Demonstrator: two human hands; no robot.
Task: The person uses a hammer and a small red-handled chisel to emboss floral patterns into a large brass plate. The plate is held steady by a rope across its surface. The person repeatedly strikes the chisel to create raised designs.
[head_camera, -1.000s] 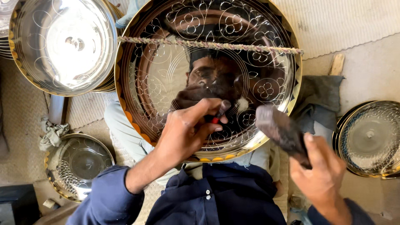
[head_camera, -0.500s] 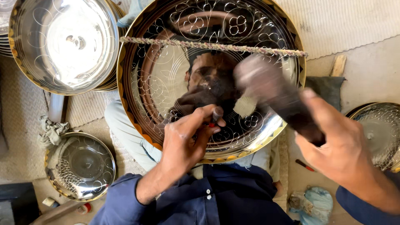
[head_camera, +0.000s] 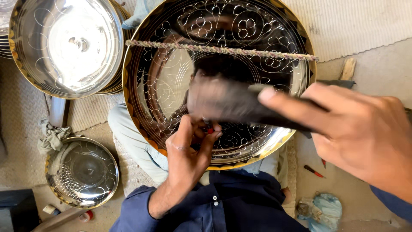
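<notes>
A large shiny metal tray (head_camera: 274,25) with a gold rim and engraved flower patterns rests on my lap, with a twisted cord (head_camera: 223,50) stretched across it. My left hand (head_camera: 186,150) pinches a small red-tipped chisel (head_camera: 210,130) against the tray's lower surface. My right hand (head_camera: 356,129) grips a dark hammer (head_camera: 227,103), blurred with motion, just above the chisel and close to the camera.
A stack of polished bowls (head_camera: 64,47) stands at the upper left. A smaller engraved dish (head_camera: 81,172) lies at the lower left beside a rag (head_camera: 51,137). A red-handled tool (head_camera: 314,171) and a blue bag (head_camera: 322,210) lie on the floor at the right.
My right hand has swung the hammer up from the lower right and across to the left, down toward the chisel. The left hand has kept the chisel in place on the tray.
</notes>
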